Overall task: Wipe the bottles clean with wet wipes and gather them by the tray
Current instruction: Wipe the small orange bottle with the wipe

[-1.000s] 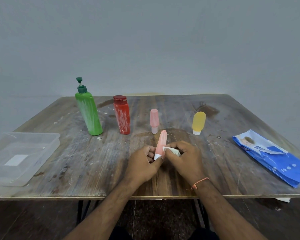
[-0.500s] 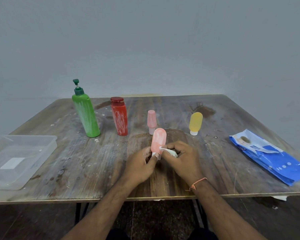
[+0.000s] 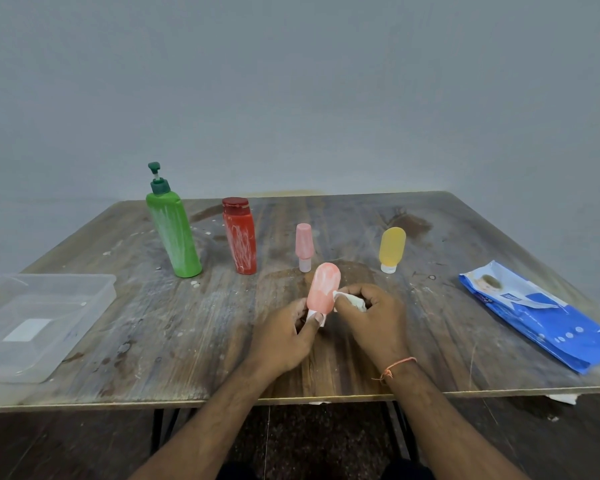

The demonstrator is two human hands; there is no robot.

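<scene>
My left hand [image 3: 291,337] grips a small pink-orange bottle [image 3: 323,287] by its white cap end, holding it upright above the table's middle. My right hand [image 3: 374,317] pinches a crumpled white wet wipe [image 3: 354,301] against the bottle's right side. Behind stand a green pump bottle [image 3: 174,233], a red bottle [image 3: 241,239], a small pink bottle [image 3: 303,245] and a yellow bottle [image 3: 391,249], the green and red ones streaked white. A clear plastic tray [image 3: 32,327] sits at the left edge.
A blue pack of wet wipes [image 3: 534,313] lies at the right near the table's front edge. The wooden table [image 3: 194,327] is stained and speckled white. A scrap of white paper [image 3: 563,398] pokes out under the right front edge.
The held bottle has turned from edge-on to showing its broad face. My right hand with the wipe has slid slightly up along its side. The camera view shifted a little.
</scene>
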